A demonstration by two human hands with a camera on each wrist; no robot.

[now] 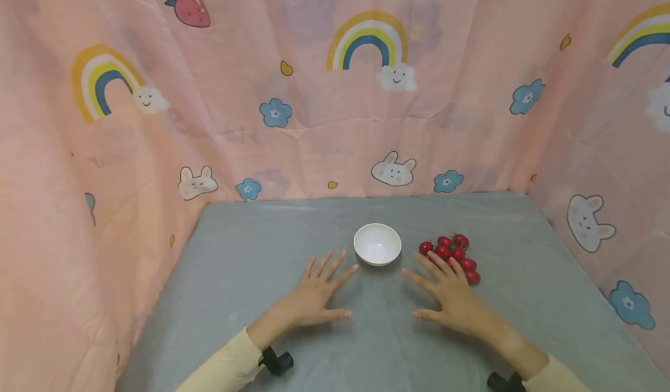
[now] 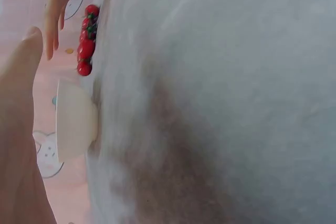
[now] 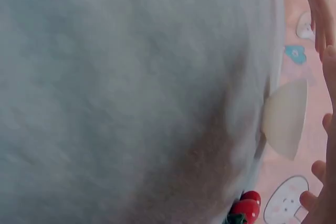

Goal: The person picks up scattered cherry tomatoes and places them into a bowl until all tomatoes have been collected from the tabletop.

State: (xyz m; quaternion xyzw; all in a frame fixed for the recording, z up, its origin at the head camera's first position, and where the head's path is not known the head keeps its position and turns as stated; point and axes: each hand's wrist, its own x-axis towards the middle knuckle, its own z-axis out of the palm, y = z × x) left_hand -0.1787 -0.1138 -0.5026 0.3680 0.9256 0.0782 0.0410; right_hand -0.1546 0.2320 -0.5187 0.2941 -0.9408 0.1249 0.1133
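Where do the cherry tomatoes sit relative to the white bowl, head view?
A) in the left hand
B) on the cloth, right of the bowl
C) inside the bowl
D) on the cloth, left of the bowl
B: the cherry tomatoes lie clustered on the grey cloth right of the empty white bowl, by the right hand fingertips.

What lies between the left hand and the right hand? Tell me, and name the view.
Bare grey table only, in the head view. The white bowl sits just beyond the gap between left hand and right hand.

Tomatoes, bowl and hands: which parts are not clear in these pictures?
- Tomatoes: head view, right hand covers some, so no exact count.
- Bowl: right wrist view, blurred, inside unseen.
- Left hand: left wrist view, cut by the edge, blurred.
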